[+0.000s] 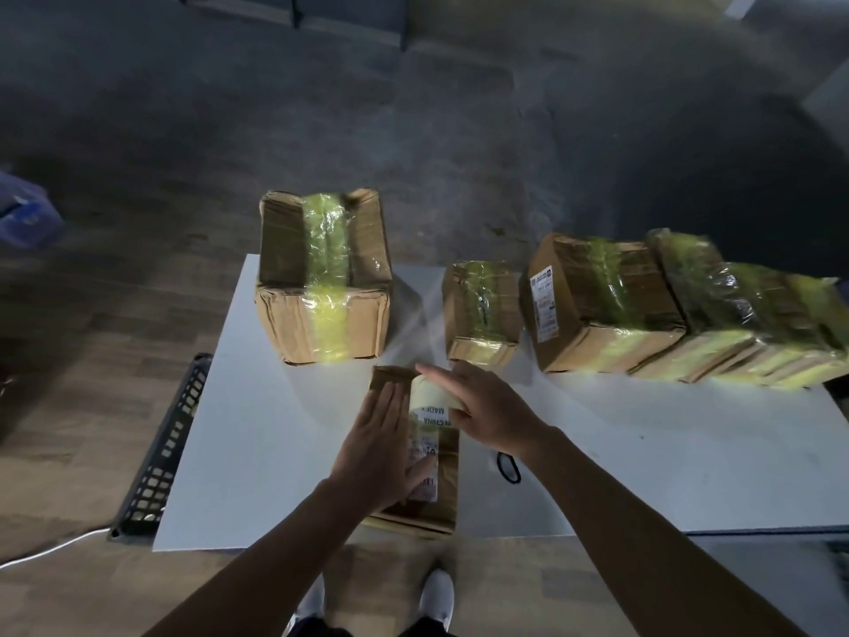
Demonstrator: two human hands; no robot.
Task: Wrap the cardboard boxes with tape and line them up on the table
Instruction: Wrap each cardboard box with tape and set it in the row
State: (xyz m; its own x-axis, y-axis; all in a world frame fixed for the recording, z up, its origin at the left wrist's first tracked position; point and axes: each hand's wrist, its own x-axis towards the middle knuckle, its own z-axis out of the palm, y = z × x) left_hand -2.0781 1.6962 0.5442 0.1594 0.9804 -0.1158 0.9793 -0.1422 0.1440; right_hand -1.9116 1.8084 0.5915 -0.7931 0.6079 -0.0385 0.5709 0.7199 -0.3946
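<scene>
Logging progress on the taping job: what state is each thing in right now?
Near box: flat on table, under both hands.
Tape roll: gripped by right hand, on near box.
Left hand: flat, pressing near box.
Large box: taped round its middle.
Small box: taped.
Boxes at right: taped, in a row.

Left hand [376, 445] flat on box [448, 480]
</scene>
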